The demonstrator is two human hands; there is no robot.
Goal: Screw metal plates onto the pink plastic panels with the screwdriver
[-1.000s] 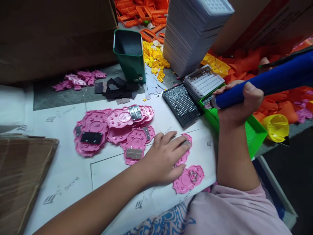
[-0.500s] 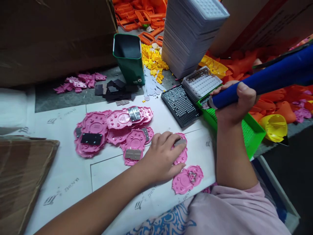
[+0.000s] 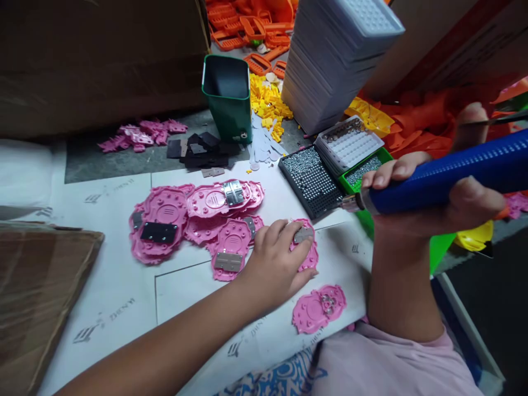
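My left hand (image 3: pixel 272 258) lies over a pink plastic part (image 3: pixel 310 254), holding it on the white-covered table between fingertips and thumb. A grey metal plate (image 3: pixel 303 235) shows on that part under my fingers. In my right hand (image 3: pixel 474 201) is a blue electric screwdriver (image 3: pixel 445 176), its metal tip (image 3: pixel 350 203) pointing left, above the right edge of a black screw tray (image 3: pixel 315 190). Another pink part (image 3: pixel 319 309) with a small clear piece on it lies nearer my body. More pink parts (image 3: pixel 163 212) with black, grey or shiny plates are piled at the left.
A green bin (image 3: pixel 226 104), a tall stack of white trays (image 3: pixel 330 66) and a green screw box (image 3: pixel 388 157) stand beyond. Dark plates (image 3: pixel 206 151), yellow pieces (image 3: pixel 268 102) and orange parts (image 3: pixel 264 33) lie behind. Cardboard boxes (image 3: pixel 45 275) border the left.
The screwdriver in my right hand has come up and back from the green screw box, and its tip is now clear of the box. My left hand stays on the pink part.
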